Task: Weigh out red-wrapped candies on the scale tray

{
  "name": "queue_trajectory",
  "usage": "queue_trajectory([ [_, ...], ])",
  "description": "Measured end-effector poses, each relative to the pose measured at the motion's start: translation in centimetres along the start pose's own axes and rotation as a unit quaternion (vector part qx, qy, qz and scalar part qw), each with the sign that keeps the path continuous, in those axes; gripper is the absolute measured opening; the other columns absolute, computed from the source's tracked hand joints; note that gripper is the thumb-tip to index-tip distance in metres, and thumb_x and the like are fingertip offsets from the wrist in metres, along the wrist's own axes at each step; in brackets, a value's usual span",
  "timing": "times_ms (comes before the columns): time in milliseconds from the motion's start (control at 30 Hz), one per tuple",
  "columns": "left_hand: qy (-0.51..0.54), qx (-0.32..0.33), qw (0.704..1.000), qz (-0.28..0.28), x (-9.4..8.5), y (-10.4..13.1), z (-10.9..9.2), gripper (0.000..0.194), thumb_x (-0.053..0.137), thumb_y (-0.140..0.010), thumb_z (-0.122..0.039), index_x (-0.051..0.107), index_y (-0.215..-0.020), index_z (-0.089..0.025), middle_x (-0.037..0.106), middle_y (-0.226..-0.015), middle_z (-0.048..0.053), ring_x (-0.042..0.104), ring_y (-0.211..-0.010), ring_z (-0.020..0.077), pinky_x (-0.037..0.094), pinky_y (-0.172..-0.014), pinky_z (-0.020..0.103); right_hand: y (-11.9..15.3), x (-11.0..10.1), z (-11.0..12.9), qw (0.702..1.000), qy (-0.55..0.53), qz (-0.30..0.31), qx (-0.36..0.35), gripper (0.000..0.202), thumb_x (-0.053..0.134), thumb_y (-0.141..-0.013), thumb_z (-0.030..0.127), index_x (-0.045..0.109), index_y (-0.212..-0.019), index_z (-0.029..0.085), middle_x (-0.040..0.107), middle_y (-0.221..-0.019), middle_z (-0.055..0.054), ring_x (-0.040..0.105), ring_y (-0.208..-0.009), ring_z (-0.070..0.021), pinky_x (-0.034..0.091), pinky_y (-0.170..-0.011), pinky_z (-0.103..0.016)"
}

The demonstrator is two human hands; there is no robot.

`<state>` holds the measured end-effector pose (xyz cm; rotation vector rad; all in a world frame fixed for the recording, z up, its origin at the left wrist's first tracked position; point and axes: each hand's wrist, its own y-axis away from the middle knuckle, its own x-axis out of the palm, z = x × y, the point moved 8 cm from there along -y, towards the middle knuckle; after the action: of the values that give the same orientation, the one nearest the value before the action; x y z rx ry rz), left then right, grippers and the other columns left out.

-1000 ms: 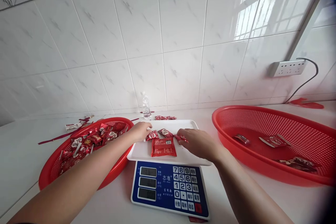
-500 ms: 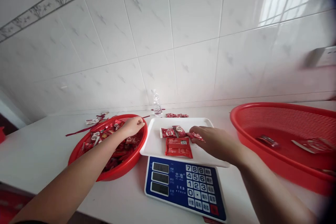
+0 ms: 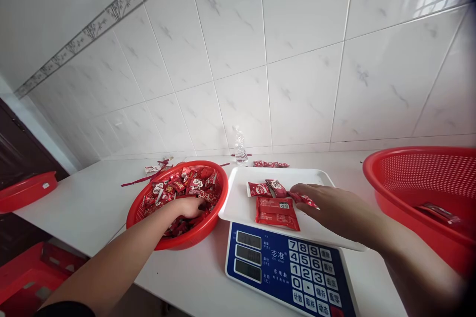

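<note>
My left hand (image 3: 191, 206) is down inside the round red basket (image 3: 222, 198), among many small red wrapped candies (image 3: 178, 185). Its fingers curl into the pile, and their tips are hidden. Over the white tray (image 3: 238, 210) of a blue scale, my right hand (image 3: 322, 201) has its fingers closed over a small red candy packet (image 3: 307, 200); the thumb is mostly hidden. Left of that packet lie two more small red packets, one flat (image 3: 259, 189) and one leaning (image 3: 275, 188). A larger flat red packet (image 3: 277, 213) lies just in front of them.
The scale's keypad panel (image 3: 286, 270) faces me. At right stands a larger red basket (image 3: 386, 183) with a packet inside. A clear bottle (image 3: 240, 148) and a row of red packets (image 3: 270, 164) are near the tiled wall. A red stool (image 3: 22, 277) stands lower left.
My left hand has gone from above the basket's far right rim down into the candies. My right hand stays at the same packet on the tray. The view has swung left.
</note>
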<state>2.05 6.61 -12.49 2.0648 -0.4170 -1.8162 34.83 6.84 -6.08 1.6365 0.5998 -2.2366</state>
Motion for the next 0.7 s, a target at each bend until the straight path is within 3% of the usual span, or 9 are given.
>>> queue_trajectory([
  [200, 0.006, 0.009, 1.000, 0.014, 0.35, -0.21, -0.41, 0.038, 0.055, -0.068, -0.020, 0.069, -0.104, -0.022, 0.072, -0.104, 0.008, 0.064, -0.087, 0.0287, 0.045, -0.075, 0.035, -0.01, 0.19, 0.02, 1.000, -0.005, 0.004, -0.005, 0.029, 0.038, -0.090, 0.036, 0.062, -0.102, 0.027, 0.072, -0.098, -0.005, 0.066, -0.082, -0.0244, 0.041, -0.058, -0.031],
  [433, 0.028, 0.008, 1.000, 0.004, 0.25, -0.81, -0.02, 0.019, 0.055, -0.062, -0.021, 0.072, -0.071, -0.020, 0.070, -0.068, 0.004, 0.060, -0.063, 0.0225, 0.042, -0.060, 0.030, -0.01, 0.07, 0.11, 1.000, -0.009, 0.000, -0.007, 0.028, 0.039, -0.090, 0.036, 0.063, -0.103, 0.028, 0.072, -0.098, -0.004, 0.067, -0.083, -0.0240, 0.042, -0.057, -0.030],
  [700, 0.089, 0.020, 0.996, -0.022, -0.36, -0.69, 0.43, 0.011, 0.060, -0.057, -0.017, 0.067, -0.066, -0.020, 0.068, -0.067, 0.002, 0.058, -0.063, 0.0208, 0.040, -0.059, 0.029, 0.01, 0.26, 0.10, 1.000, -0.011, 0.015, -0.006, 0.029, 0.038, -0.090, 0.037, 0.061, -0.105, 0.027, 0.072, -0.100, -0.004, 0.066, -0.085, -0.0244, 0.043, -0.060, -0.031],
])
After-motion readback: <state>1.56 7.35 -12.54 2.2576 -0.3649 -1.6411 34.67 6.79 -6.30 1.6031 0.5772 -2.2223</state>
